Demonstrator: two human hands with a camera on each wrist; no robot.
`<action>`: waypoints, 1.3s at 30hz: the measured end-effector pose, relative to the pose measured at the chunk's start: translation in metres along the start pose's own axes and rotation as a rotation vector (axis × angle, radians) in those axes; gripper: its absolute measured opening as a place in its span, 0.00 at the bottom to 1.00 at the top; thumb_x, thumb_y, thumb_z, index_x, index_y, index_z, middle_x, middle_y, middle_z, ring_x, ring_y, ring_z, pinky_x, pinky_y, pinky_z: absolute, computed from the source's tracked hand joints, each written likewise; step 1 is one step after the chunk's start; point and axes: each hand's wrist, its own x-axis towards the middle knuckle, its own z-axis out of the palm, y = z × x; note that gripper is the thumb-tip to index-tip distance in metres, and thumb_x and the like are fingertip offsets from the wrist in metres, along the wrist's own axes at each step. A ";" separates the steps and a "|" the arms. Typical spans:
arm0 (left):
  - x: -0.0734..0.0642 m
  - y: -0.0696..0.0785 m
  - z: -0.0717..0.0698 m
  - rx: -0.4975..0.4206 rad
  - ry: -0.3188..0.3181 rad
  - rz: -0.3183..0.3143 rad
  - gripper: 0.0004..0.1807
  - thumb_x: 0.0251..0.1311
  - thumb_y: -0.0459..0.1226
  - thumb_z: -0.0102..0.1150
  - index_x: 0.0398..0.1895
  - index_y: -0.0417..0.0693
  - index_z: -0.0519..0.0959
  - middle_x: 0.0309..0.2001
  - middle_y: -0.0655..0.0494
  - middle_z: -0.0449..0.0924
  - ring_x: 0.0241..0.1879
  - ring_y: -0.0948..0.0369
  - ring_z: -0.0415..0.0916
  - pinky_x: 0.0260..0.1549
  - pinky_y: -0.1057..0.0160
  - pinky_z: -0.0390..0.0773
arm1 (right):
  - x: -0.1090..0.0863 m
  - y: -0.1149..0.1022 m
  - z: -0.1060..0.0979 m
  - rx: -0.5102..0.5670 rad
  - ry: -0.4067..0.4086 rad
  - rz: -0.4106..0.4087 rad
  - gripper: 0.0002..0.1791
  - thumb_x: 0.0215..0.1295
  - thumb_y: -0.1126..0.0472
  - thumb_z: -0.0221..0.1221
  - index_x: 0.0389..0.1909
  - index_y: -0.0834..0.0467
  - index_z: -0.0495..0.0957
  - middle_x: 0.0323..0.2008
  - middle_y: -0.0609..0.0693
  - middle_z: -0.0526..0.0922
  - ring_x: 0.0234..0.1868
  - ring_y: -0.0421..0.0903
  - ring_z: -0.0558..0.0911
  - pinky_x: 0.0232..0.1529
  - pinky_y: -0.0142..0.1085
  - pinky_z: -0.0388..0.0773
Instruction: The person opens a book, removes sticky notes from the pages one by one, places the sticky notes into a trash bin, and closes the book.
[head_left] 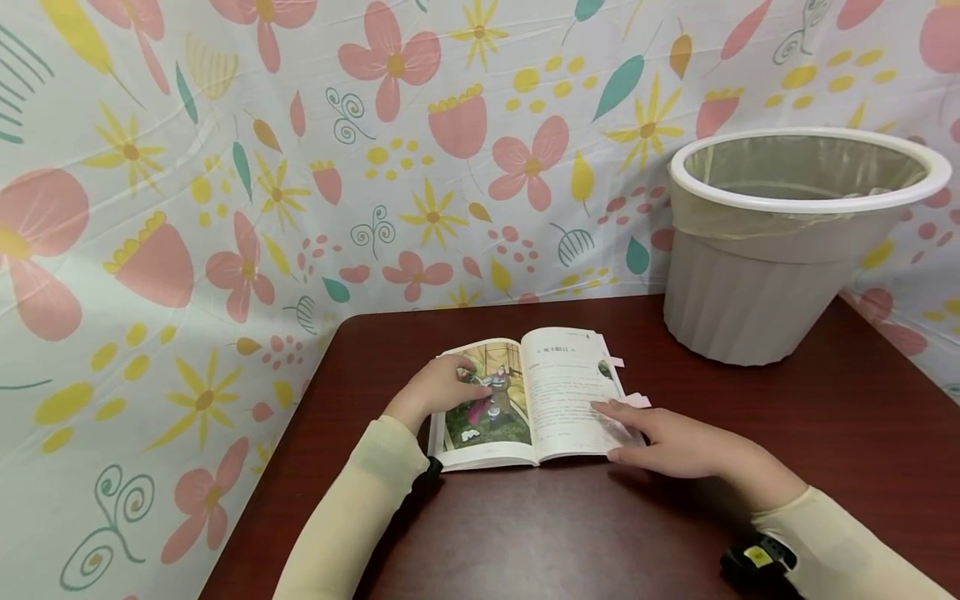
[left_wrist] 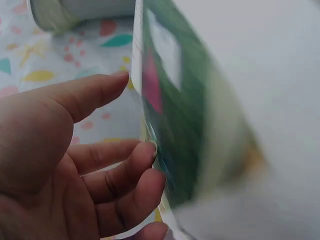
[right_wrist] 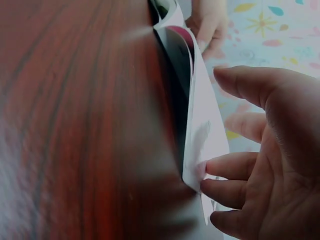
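An open book (head_left: 564, 392) lies on the dark red table, with a coloured illustration on its left page and printed text on its right page. Small pale tabs (head_left: 636, 401) stick out from its right edge. My left hand (head_left: 438, 389) rests over the upper left of the picture page, its fingertips against the page in the left wrist view. On the other side, my right hand (head_left: 678, 442) lies at the lower right corner, index finger over the text and thumb at the bottom edge. In the right wrist view its lower fingertips (right_wrist: 212, 167) touch the book's edge.
A grey waste bin (head_left: 750, 275) with a white rim and a clear liner stands at the table's back right. Flower-patterned cloth (head_left: 420, 150) hangs behind and to the left of the table (head_left: 510, 533). Black wrist straps (head_left: 757, 557) sit around both sleeves.
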 end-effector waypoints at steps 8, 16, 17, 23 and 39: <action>0.019 0.044 0.003 0.076 -0.202 0.232 0.19 0.69 0.51 0.63 0.55 0.53 0.82 0.44 0.59 0.84 0.32 0.64 0.78 0.39 0.59 0.79 | -0.001 0.010 -0.006 -0.006 -0.012 0.039 0.39 0.70 0.35 0.60 0.77 0.46 0.66 0.71 0.59 0.75 0.70 0.58 0.75 0.65 0.54 0.75; 0.045 0.092 0.011 0.142 -0.354 0.356 0.12 0.72 0.51 0.60 0.45 0.56 0.83 0.39 0.59 0.82 0.31 0.64 0.76 0.35 0.64 0.77 | 0.000 0.018 -0.009 0.016 -0.032 0.065 0.40 0.70 0.34 0.59 0.78 0.47 0.64 0.72 0.64 0.71 0.71 0.60 0.74 0.64 0.54 0.75; 0.049 0.097 0.012 0.126 -0.381 0.355 0.12 0.72 0.51 0.59 0.43 0.54 0.83 0.36 0.58 0.82 0.29 0.63 0.75 0.33 0.64 0.76 | 0.000 0.019 -0.009 0.018 -0.034 0.071 0.40 0.70 0.34 0.59 0.78 0.47 0.64 0.72 0.63 0.72 0.71 0.60 0.75 0.64 0.53 0.75; 0.069 0.116 0.020 0.028 -0.488 0.288 0.18 0.75 0.48 0.57 0.37 0.42 0.80 0.24 0.53 0.77 0.21 0.59 0.69 0.24 0.60 0.70 | -0.001 0.024 -0.011 0.031 -0.023 0.075 0.39 0.71 0.36 0.59 0.78 0.46 0.64 0.61 0.53 0.81 0.53 0.43 0.79 0.53 0.36 0.77; 0.102 0.138 0.050 -0.007 -0.499 0.136 0.20 0.71 0.50 0.61 0.26 0.47 0.76 0.19 0.56 0.74 0.17 0.61 0.67 0.20 0.62 0.67 | -0.003 0.039 -0.020 0.062 -0.019 0.126 0.39 0.73 0.39 0.59 0.76 0.55 0.66 0.70 0.62 0.75 0.74 0.68 0.68 0.67 0.61 0.71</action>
